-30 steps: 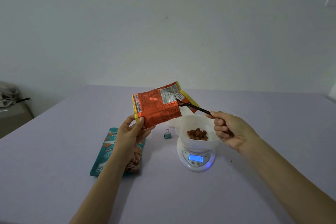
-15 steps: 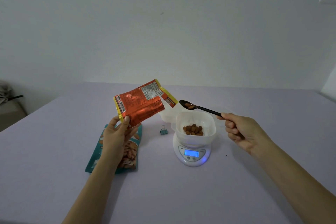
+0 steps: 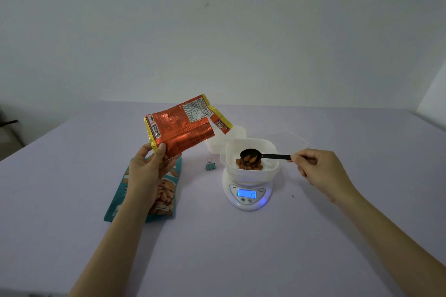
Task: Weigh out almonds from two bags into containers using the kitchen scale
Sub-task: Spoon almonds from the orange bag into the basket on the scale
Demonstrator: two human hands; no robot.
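Lilac table [image 3: 217, 248]; left hand [image 3: 147, 171] fingers clamped on orange bag [image 3: 181, 128]; right hand [image 3: 318, 171] pinching black spoon [image 3: 263, 155] of almonds [image 3: 249, 158] over container [image 3: 251, 164] on scale [image 3: 248, 196]

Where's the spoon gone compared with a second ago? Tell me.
Yes, it moved: the spoon left the orange bag and now sits over the container on the scale.

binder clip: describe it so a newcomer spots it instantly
Start at the white kitchen scale with the lit blue display. Just to its left, on the bare table, stands the small teal binder clip. It is the only metal-handled item, far smaller than the teal almond bag beyond it.
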